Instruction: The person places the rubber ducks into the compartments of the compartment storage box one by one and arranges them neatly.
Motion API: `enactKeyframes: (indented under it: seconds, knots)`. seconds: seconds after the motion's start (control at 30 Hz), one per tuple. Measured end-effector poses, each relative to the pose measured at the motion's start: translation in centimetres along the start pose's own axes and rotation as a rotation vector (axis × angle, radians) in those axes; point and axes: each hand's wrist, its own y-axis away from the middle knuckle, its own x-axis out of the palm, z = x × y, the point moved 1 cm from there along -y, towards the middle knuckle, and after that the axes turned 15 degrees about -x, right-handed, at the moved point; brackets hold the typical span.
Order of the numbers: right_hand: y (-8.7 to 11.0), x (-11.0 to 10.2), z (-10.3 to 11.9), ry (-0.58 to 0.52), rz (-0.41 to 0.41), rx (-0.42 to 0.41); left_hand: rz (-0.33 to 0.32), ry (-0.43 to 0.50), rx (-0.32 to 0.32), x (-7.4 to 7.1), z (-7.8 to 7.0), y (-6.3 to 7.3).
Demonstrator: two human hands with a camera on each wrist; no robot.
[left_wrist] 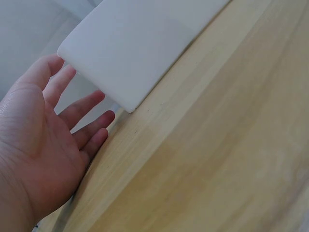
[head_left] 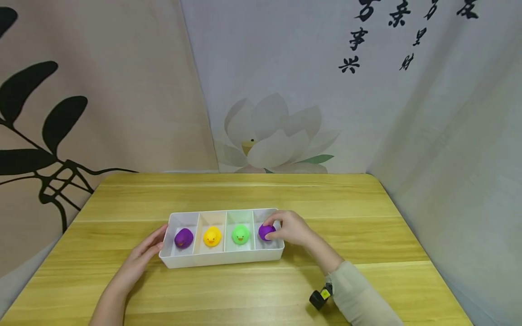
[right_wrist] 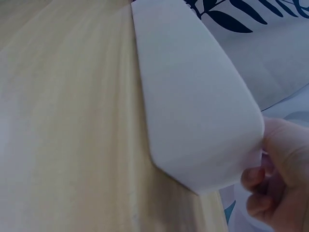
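Note:
A white tray with a row of compartments stands on the wooden table. In the head view, my right hand reaches into its rightmost compartment and pinches a round purple toy between thumb and fingers. Another round purple toy lies in the leftmost compartment. Between them sit a yellow toy duck and a green toy duck, one per compartment. My left hand is at the tray's left end, fingers extended and spread; the left wrist view shows its fingertips right at the end wall.
The wooden table extends around the tray on all sides. Behind it hangs a pale cloth backdrop with a printed flower and dark characters. A small black device is strapped at the right sleeve's cuff.

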Motion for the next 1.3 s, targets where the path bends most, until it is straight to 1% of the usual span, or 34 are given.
enactKeyframes:
  seconds: [0.2,0.37,0.63,0.77,1.07,1.17,1.3]
  knots:
    - [-0.7,-0.2,0.5,0.099,0.081,0.045,0.003,0.002,-0.002,0.0,0.1,0.0]
    - [-1.0,-0.2,0.8,0.134,0.113,0.090,-0.001,-0.007,-0.019,0.0,0.0,0.0]
    - [-1.1,0.0,0.8,0.143,0.120,0.112,0.004,-0.005,-0.010,-0.1,0.3,-0.1]
    - [-1.1,0.0,0.9,0.149,0.123,0.120,-0.004,-0.012,-0.016,-0.1,0.4,-0.1]
    - [-1.1,-0.1,1.0,0.144,0.117,0.145,-0.004,-0.014,-0.015,-0.2,0.2,-0.1]
    - [-1.0,-0.1,1.0,0.149,0.113,0.143,-0.002,-0.015,-0.017,-0.2,0.3,-0.1]
    - [-0.8,-0.2,1.2,0.147,0.086,0.113,0.001,-0.013,-0.014,-0.2,0.4,-0.2]
